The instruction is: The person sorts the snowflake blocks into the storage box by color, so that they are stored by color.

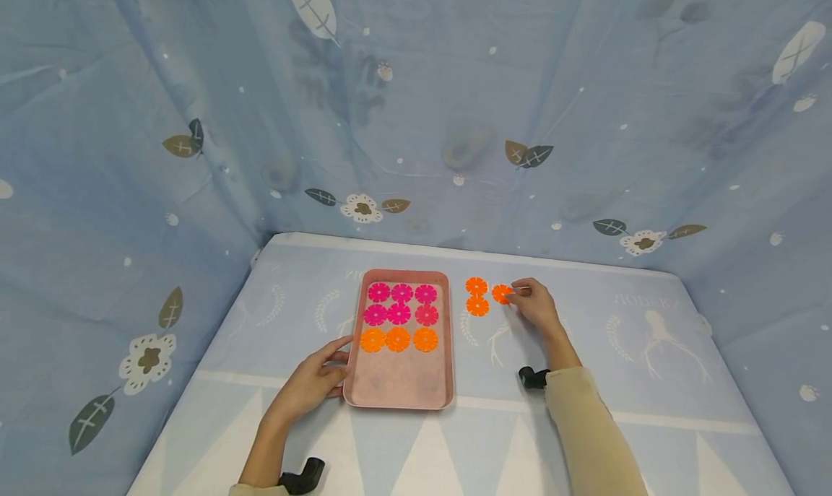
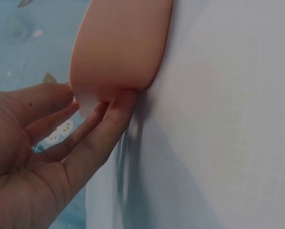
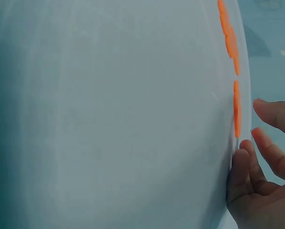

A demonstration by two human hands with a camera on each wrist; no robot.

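Note:
A pink tray (image 1: 396,389) holds several flower-shaped discs: two rows of pink ones (image 1: 399,313) above one row of three orange ones (image 1: 398,340). My left hand (image 1: 310,382) grips the tray's left side; in the left wrist view the thumb lies at the wall (image 2: 118,52) and other fingers reach under its edge. Right of the tray, my right hand (image 1: 536,307) is at a single orange disc (image 1: 502,294), fingertips right at its edge. In the right wrist view the thumb and fingers stand apart, with that orange disc (image 3: 237,109) flat on the table just beyond them.
Two more orange discs (image 1: 477,296) lie one above the other between the tray and my right hand. The table (image 1: 650,395) has a pale blue and white patterned cloth. Blue printed fabric (image 1: 442,84) stands behind and at both sides. Black wrist mounts (image 1: 533,377) sit beside the forearms.

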